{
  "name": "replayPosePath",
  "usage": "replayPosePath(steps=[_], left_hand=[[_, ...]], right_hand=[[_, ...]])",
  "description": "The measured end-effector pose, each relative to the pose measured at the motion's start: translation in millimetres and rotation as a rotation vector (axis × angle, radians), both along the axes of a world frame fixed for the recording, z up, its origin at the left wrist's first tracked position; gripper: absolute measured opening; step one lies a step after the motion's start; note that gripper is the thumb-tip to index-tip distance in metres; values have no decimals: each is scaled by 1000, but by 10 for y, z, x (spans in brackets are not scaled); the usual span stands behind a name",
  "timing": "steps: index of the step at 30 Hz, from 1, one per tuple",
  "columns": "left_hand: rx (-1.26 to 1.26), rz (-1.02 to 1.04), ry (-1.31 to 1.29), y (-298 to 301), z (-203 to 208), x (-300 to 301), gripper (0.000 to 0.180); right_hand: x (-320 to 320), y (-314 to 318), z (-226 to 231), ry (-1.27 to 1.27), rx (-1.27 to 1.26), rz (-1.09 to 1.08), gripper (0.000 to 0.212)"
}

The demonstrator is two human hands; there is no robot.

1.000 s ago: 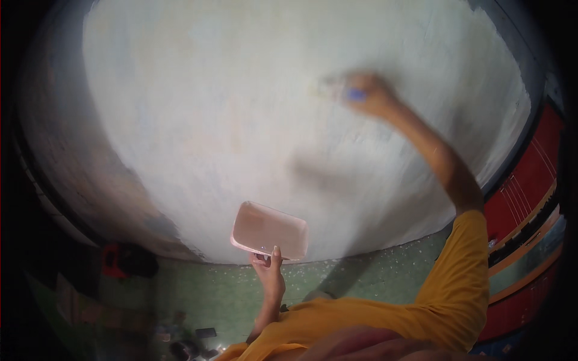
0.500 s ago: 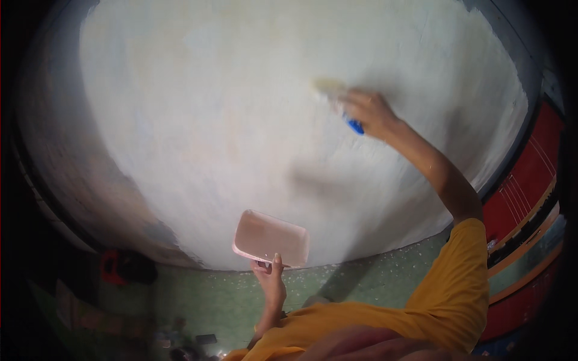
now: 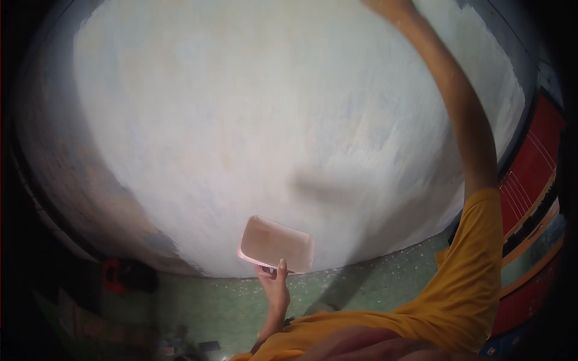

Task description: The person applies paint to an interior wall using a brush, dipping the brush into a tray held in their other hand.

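Note:
My left hand (image 3: 276, 286) grips a shallow pinkish rectangular tray (image 3: 278, 242) by its near edge, thumb over the rim. The tray is held tilted in front of the lower part of a wall (image 3: 229, 120) coated in whitish paint. My right arm stretches up along the wall to the top of the view. There my right hand (image 3: 390, 7) is cut off by the frame's edge, so its fingers and anything in them are hidden.
Bare, darker wall (image 3: 51, 114) borders the painted area at the left. Below lies a green floor (image 3: 223, 301) with white specks along the wall's foot. A red and black object (image 3: 113, 275) sits at the lower left. Red furniture (image 3: 533, 165) stands at the right.
My right hand has swept up the wall from the upper middle to beyond the top edge, taking the blue-handled paintbrush out of view. The tray sits slightly lower and farther right in the picture.

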State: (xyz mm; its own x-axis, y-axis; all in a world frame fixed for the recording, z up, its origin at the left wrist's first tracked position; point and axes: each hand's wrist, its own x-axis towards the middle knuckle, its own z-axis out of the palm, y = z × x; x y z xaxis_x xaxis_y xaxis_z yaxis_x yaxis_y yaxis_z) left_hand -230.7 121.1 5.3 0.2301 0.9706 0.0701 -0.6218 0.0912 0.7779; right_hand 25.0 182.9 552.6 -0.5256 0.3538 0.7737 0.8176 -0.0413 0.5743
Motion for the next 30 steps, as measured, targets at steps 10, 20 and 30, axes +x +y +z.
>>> replayPosePath(steps=[10, 20, 30], left_hand=[[-1, -4, -53, -12, 116, 29, 65], [-6, 8, 3, -60, 139, 51, 65], [7, 16, -1, -30, 206, 46, 61]], right_hand=[[153, 59, -1698, 59, -626, -53, 20], [187, -23, 422, 73, 146, -43, 29], [122, -111, -1624, 126, -560, -33, 21]])
